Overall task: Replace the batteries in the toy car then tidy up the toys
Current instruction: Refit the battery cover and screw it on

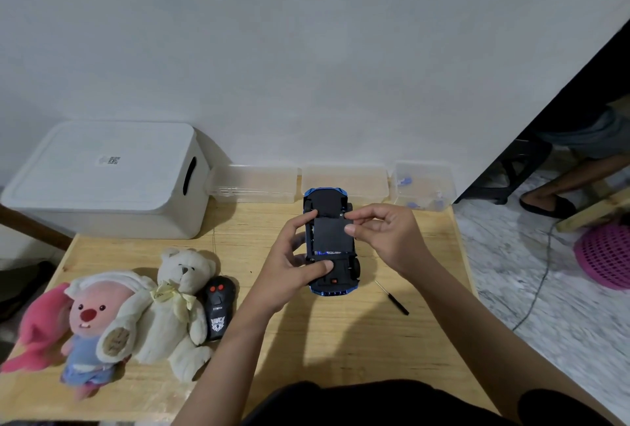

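Observation:
A blue toy car [325, 199] lies upside down on the wooden table [341, 340], its black underside facing up. My left hand [293, 265] grips the car's left side, thumb across the near end of the underside. My right hand [381, 231] pinches the black battery cover [332, 234] over the compartment; a strip of blue battery shows at the cover's near edge. A small black screwdriver [393, 299] lies on the table to the right of the car. The black remote control [219, 306] lies left of the car.
A cream teddy bear [170, 306] and a pink plush toy [78, 326] lie at the front left. A white lidded storage box [105, 177] stands at the back left. Three clear plastic boxes [254, 183] line the wall. Another person's leg [559, 187] and a pink basket [606, 255] are on the floor right.

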Demonstrator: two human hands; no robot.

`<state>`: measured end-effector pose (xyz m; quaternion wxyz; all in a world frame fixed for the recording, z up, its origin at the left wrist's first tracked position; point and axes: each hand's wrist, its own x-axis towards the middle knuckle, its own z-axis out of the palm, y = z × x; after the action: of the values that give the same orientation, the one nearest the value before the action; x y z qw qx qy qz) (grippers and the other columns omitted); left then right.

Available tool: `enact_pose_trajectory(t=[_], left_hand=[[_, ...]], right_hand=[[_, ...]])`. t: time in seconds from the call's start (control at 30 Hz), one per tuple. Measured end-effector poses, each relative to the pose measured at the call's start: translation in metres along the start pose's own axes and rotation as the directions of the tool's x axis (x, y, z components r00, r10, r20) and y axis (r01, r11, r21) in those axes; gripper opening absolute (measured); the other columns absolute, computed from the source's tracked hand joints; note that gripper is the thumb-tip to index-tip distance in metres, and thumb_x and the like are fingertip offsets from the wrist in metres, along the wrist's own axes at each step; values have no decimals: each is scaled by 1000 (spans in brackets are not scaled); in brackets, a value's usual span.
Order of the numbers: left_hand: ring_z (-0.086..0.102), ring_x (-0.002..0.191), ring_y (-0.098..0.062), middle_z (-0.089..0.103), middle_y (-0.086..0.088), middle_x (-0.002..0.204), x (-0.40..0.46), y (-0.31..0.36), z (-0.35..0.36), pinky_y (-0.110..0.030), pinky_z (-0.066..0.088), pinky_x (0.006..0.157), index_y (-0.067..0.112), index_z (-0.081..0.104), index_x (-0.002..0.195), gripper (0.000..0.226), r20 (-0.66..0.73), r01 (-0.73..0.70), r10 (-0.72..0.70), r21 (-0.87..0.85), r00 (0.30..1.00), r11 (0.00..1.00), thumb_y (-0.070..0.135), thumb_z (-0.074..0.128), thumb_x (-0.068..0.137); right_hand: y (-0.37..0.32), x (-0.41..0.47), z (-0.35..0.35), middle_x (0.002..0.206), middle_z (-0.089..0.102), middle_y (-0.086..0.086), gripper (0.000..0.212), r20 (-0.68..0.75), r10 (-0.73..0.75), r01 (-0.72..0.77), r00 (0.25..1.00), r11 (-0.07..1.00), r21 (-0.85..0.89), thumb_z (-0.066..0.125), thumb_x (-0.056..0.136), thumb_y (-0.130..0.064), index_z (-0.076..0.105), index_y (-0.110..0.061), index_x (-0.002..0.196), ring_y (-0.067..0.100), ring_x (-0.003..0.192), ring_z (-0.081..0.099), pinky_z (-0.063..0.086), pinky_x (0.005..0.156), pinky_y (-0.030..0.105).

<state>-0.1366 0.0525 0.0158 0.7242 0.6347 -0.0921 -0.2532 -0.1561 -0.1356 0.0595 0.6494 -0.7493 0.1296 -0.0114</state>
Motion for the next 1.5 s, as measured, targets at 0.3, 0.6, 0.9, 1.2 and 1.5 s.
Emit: enact_pose_trajectory(t=[0.3,0.6,0.9,1.2,1.5], left_hand=[[67,94,-26,59,-14,124,-2,2,0,-36,56,71,36,48,129,76,-3,-6,6,-12,1000,1000,20,79,61],[67,94,-30,58,-14,123,-1,2,-3,-38,57,71,40,51,125,73,2,-2,2,-8,1000,1000,21,79,61],[67,88,-26,58,-13,123,-1,2,-6,-42,57,75,42,47,128,76,10,-2,2,12,1000,1000,21,79,62],[66,95,-33,57,-13,124,0,2,-9,-48,57,79,42,46,130,78,6,3,-3,11,1000,1000,21,80,62],[66,86,-24,56,-15,125,0,3,-10,-37,56,70,42,45,130,79,24,7,-7,-11,1000,1000,19,79,62]], right_hand=[[-2,-1,1,81,67,12,18,42,-27,27,999,1000,-5,75,74,1,72,-13,85,30,79,67,57,81,36],[-3,1,5,78,66,4,25,29,-71,74,997,991,-114,76,73,-2,70,-26,80,12,69,59,53,69,17],[-3,2,8,75,66,5,20,7,-40,41,999,995,-88,75,74,-2,71,-20,83,15,69,62,55,71,20],[-2,6,12,75,66,7,22,-8,-30,30,1000,998,-55,76,74,-1,71,-20,82,18,71,62,55,77,30],[-3,8,11,75,67,6,23,16,-51,52,999,996,-66,76,73,-1,71,-22,81,19,71,63,55,75,28]])
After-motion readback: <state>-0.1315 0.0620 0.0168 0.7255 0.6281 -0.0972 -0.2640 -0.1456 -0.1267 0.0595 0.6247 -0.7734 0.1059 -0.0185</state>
